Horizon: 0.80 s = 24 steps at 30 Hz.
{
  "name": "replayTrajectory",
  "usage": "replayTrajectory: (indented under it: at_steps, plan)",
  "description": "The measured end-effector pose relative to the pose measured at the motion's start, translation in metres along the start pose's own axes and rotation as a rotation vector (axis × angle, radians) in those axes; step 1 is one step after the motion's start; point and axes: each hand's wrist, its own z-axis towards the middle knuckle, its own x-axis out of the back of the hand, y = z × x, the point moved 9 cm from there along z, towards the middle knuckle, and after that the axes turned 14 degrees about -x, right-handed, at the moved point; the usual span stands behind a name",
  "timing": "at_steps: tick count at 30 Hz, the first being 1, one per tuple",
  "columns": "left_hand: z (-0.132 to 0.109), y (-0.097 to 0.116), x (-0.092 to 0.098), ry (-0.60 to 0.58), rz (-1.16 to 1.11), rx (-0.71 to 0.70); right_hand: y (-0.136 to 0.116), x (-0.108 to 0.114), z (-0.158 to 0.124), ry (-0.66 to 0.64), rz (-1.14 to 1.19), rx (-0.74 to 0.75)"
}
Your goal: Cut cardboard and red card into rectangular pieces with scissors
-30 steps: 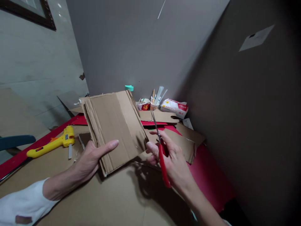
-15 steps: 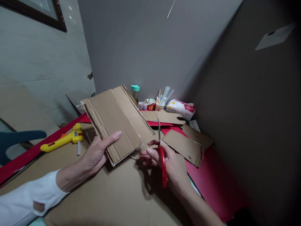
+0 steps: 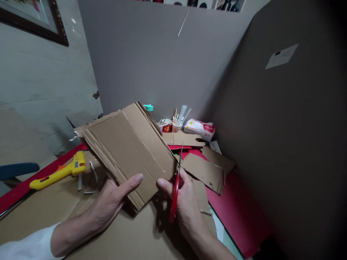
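A folded, layered piece of brown cardboard (image 3: 132,148) is held up at a tilt above the table, its edges rough and torn. My left hand (image 3: 114,202) is closed on its lower left edge, thumb on the face and fingers hidden behind. Red-handled scissors (image 3: 175,196) hang in my right hand (image 3: 187,202), blades pointing up and away. The right thumb also presses the cardboard's lower right corner, beside the scissors. Whether the blades are parted cannot be made out.
To the left lies a yellow glue gun (image 3: 61,173) near small cardboard scraps (image 3: 93,171). Loose cardboard pieces (image 3: 203,168) rest on a red sheet (image 3: 235,213) at right. Behind stand paper cups (image 3: 177,127) with sticks, a tissue pack (image 3: 199,129) and a teal-lidded bottle (image 3: 148,107).
My right thumb has come onto the cardboard's lower corner, where the hand was apart before. The cardboard has tilted and come nearer. The view has shifted, showing a shelf at the top.
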Motion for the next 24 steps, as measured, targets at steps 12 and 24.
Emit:
replayTrajectory:
  at_steps: [12,24]
  plan:
    - [0.021,0.001,0.024,0.206,-0.344,0.076,0.007,0.002,0.001,0.014,-0.077,-0.068]
    - [0.020,0.003,0.033,0.251,-0.291,0.045,0.000,0.005,-0.004,0.115,-0.137,0.000]
